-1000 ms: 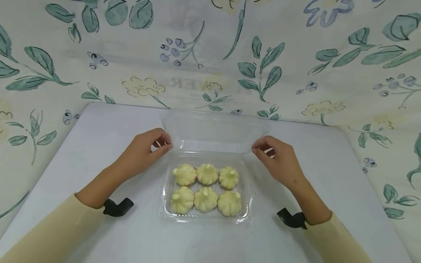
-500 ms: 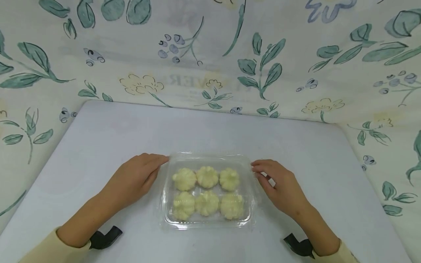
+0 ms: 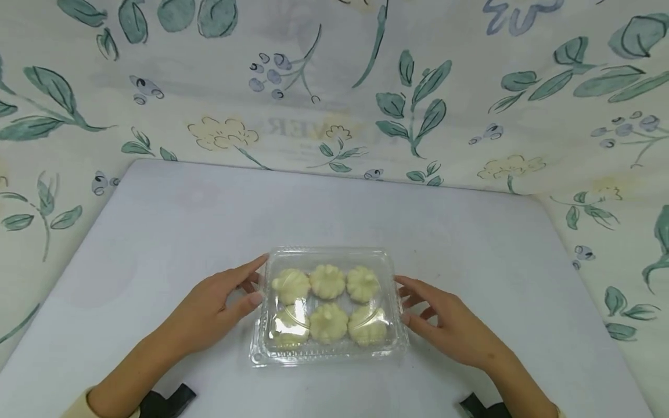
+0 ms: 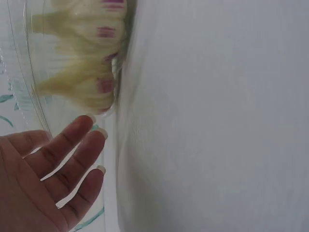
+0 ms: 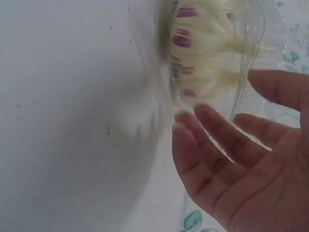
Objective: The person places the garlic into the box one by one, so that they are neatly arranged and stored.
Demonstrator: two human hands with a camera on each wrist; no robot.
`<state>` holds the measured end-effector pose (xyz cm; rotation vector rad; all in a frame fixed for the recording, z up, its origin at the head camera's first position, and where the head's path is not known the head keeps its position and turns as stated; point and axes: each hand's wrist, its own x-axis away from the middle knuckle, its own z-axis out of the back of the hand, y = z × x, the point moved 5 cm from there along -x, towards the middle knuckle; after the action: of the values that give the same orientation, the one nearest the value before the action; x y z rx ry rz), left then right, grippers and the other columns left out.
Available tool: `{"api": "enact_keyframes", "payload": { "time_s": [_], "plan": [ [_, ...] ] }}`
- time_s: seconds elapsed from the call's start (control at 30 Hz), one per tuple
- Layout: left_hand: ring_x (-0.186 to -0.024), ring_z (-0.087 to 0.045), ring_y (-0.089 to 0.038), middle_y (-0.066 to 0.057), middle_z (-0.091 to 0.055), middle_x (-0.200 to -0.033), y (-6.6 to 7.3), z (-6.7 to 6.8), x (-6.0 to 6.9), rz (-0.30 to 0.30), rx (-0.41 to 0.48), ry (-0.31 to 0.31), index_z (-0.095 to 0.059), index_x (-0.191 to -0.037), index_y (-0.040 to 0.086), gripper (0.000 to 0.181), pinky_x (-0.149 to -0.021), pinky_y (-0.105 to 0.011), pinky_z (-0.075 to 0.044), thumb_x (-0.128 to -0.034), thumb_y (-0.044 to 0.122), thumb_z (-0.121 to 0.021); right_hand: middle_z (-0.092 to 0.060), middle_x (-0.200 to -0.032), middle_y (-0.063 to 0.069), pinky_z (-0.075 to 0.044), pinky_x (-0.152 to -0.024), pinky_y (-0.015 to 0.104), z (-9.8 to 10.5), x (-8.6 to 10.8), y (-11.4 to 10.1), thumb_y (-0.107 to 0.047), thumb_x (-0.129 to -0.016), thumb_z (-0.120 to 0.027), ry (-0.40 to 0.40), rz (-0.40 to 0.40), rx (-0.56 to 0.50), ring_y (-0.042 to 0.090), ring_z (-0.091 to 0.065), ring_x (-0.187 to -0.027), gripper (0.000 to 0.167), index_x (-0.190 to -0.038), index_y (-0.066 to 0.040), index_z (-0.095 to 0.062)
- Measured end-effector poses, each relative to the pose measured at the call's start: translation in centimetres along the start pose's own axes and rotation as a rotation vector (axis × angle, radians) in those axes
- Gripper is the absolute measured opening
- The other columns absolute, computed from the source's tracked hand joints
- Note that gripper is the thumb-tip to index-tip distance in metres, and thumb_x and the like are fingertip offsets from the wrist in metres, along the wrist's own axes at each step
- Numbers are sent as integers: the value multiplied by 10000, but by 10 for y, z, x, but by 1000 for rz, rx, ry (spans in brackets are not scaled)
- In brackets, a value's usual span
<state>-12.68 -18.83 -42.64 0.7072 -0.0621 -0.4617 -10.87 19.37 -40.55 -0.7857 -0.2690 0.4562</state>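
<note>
A clear plastic clamshell box [image 3: 334, 352] sits on the table in the head view, its lid lying down over the base. Inside are several pale garlic bulbs [image 3: 328, 323] in two rows; purple marks show low on the bulbs [image 4: 79, 89] in the left wrist view. My left hand [image 3: 219, 310] is at the box's left side, fingers extended, index fingertip near the far left corner. At the right side my right hand [image 3: 452, 328] has its fingers loosely bent, the tips against or very near the wall. Whether the lid's rim is fastened cannot be told.
The white table [image 3: 209, 203] extends around the box on all sides. Behind it hangs a floral cloth [image 3: 334, 75], which also runs along both sides. A black strap piece [image 3: 167, 400] shows at the left wrist, another [image 3: 483, 406] at the right.
A second ago both hands pinched the raised lid's corners. The lid has since come down over the garlic bulbs. Both hands have let go of the corners and moved nearer, along the box's sides.
</note>
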Motion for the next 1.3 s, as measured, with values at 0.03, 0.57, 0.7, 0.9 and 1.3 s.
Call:
{"api": "enact_keyframes", "payload": {
  "time_s": [0.03,0.57,0.7,0.9,1.3],
  "plan": [
    [-1035,-620,-73,115,-666,-1224,0,-1,1,11,17,-9,-351,-1642,251,686,-806,-380,-505,-1042,361,-664,-652,-1273,-16,-580,-819,320,-1,2,0,-187,-1051,-663,-39,-3,-42,137,-667,-1046,611,-1602,-198,-399],
    [-1016,-628,-95,36,-641,-1312,-2,-10,-2,98,141,-96,-212,-1675,325,792,-763,-348,-517,-1034,415,-668,-579,-798,42,-590,-638,378,-21,9,3,-66,-1030,-663,-280,-55,-506,162,-640,-676,937,-1683,-328,-44],
    [-1027,-643,-105,22,-642,-1319,-5,-11,-7,80,151,-92,-202,-1676,326,790,-817,-423,-534,-1039,402,-664,-581,-804,45,-580,-619,357,-20,7,3,-53,-1029,-658,-257,-58,-450,146,-636,-660,931,-1684,-312,-49],
    [-1028,-660,-102,-9,-636,-1335,-9,-14,-23,72,179,-116,-187,-1680,319,785,-889,-489,-533,-1049,428,-641,-546,-795,15,-535,-569,300,-14,2,4,-60,-1035,-648,-188,-33,-358,96,-572,-627,871,-1687,-193,-86],
    [-1210,-653,-264,-25,-617,-1404,-11,-15,-60,109,153,-118,-179,-1680,316,713,-1003,-551,-505,-1084,548,-494,-651,-908,154,-569,-672,335,-1,-9,19,48,-1027,-522,-5,-101,-286,252,-645,-690,774,-1677,-145,-148]
  ]
}}
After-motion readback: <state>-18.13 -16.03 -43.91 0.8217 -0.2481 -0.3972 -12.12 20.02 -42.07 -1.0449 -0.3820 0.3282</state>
